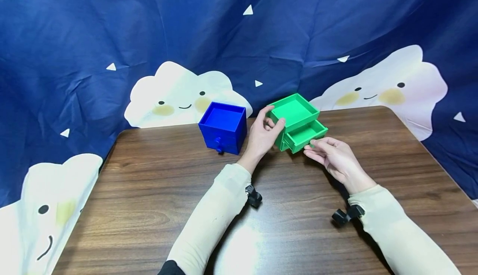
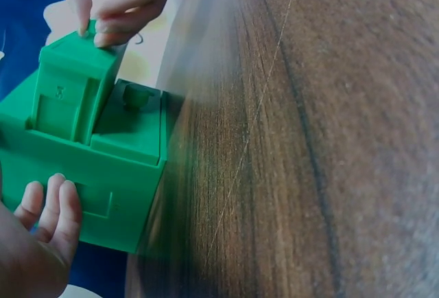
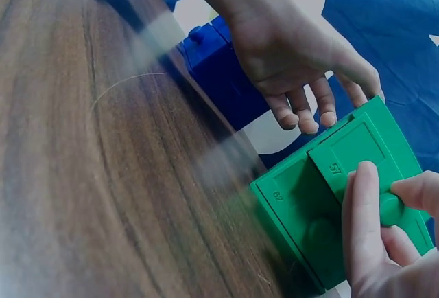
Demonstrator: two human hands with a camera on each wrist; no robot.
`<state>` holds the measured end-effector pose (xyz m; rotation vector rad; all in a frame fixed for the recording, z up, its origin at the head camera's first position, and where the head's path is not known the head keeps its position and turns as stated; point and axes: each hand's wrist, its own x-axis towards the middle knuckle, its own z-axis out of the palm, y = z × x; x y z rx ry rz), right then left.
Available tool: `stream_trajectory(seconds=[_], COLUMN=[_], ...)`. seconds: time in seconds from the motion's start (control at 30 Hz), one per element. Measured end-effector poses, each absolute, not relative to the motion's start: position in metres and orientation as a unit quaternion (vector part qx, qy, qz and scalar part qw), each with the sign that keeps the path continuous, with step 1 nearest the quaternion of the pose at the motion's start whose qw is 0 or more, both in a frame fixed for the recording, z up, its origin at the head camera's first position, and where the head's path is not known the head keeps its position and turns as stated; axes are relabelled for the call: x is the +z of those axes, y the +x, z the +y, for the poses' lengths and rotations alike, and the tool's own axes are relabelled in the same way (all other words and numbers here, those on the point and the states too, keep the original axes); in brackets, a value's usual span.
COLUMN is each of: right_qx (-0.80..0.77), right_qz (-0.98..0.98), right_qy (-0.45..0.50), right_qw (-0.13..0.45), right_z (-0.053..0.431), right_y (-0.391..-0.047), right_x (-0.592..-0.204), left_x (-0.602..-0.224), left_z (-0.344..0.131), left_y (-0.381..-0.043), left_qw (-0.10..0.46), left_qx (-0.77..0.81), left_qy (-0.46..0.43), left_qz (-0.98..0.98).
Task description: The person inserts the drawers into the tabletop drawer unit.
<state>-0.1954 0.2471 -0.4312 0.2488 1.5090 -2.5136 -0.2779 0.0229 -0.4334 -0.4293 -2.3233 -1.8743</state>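
Note:
A small green drawer box [image 1: 293, 113] with a shallow open-topped tray stands toward the back of the table. Its upper drawer [image 1: 306, 137] is pulled partway out, and no contents show inside. My right hand [image 1: 337, 159] pinches the round knob [image 3: 392, 209] on that drawer's front between thumb and fingers. Below it the lower drawer [image 2: 130, 133] sits flush in the box. At the box's left side my left hand [image 1: 263, 134] holds the body, thumb near the front top edge and index finger farther back. The other left fingers [image 2: 51, 212] lie against the side wall.
A blue drawer box [image 1: 225, 130] of similar shape stands just left of my left hand, its knob [image 1: 219, 145] facing forward. The wooden table [image 1: 149, 192] ends close behind both boxes. A blue cloth [image 1: 224, 30] with clouds hangs beyond that edge.

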Motion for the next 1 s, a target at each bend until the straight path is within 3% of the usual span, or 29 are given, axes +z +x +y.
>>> stream_trajectory(seconds=[1.0], right_qx=[-0.850], right_qz=[0.510], right_qy=[0.103], right_qw=[0.088], right_z=[0.232], right_y=[-0.218], right_x=[-0.433], left_x=[-0.434], left_z=[0.024], left_y=[-0.278], left_qw=[0.067], left_qx=[-0.618], left_qy=[-0.139], left_qz=[-0.771])
